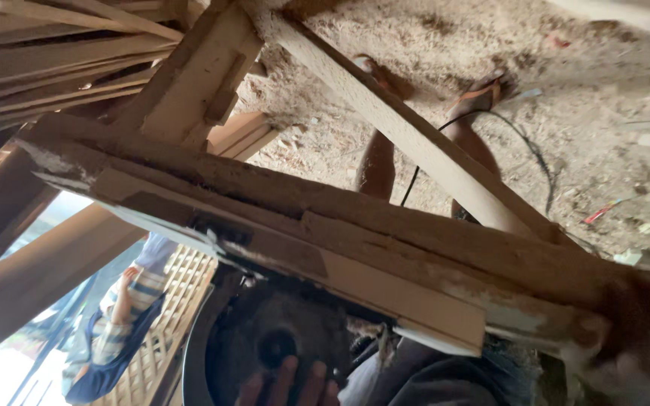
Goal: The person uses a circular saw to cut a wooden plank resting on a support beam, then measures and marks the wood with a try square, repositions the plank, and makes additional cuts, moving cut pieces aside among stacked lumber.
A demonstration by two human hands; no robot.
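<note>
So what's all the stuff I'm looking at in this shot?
Long wooden beam: one, weathered brown with pale patches, slanting across the middle.
Wooden plank: one, light tan, running from top centre down behind the beam.
Stacked timber: several pieces, pale brown, upper left.
Sawdust floor: tan, littered with scraps, upper right.
Black cable: one, curving over the floor.
Round dark machine part: one, blackish, bottom centre.
Wooden lattice: one, pale, lower left.
Another person: one, striped shirt, lower left.
Legs and sandalled feet: two, near top centre; whose they are is unclear.
Fingers: a few, bottom edge, touching the machine part; which hand is unclear.
</note>
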